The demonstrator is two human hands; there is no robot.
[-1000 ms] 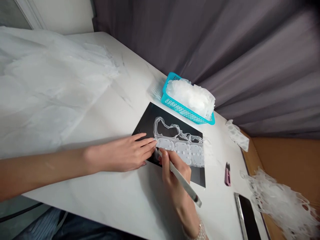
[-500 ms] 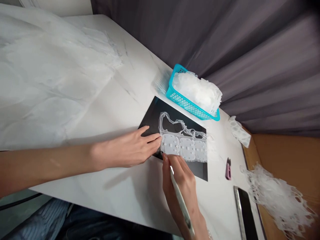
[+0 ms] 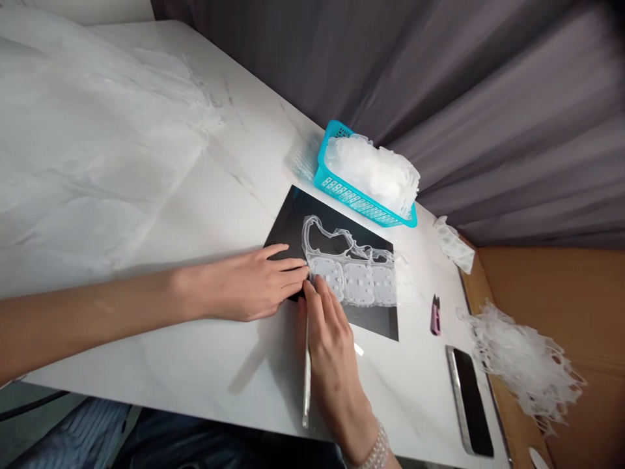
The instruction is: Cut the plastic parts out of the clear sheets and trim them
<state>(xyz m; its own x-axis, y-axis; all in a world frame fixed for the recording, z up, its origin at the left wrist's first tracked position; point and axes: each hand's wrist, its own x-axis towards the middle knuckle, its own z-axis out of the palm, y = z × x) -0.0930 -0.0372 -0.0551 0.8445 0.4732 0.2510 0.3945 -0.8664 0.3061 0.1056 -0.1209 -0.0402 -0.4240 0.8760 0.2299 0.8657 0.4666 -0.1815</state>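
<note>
The clear plastic sheet [image 3: 349, 280] is laid on the black board [image 3: 288, 221], and its faint margin extends past the board edge farthest from the left hand [image 3: 249, 283]. The left hand is held open and flat, with its fingertips at the sheet's edge. The right hand [image 3: 332, 339] is closed around a white pen-like tool [image 3: 306, 384], with its fingertips pressed on the sheet. A blue basket [image 3: 342, 189] of white plastic scraps [image 3: 374, 172] is placed just beyond the board's upper edge. Pink snips [image 3: 435, 316] and a phone [image 3: 469, 400] are positioned beyond the board's right edge, near the table edge. A heap of netted plastic [image 3: 520, 361] is located farther out, past that edge. A white cloth [image 3: 97, 130] is spread well apart from the board, on the left.
</note>
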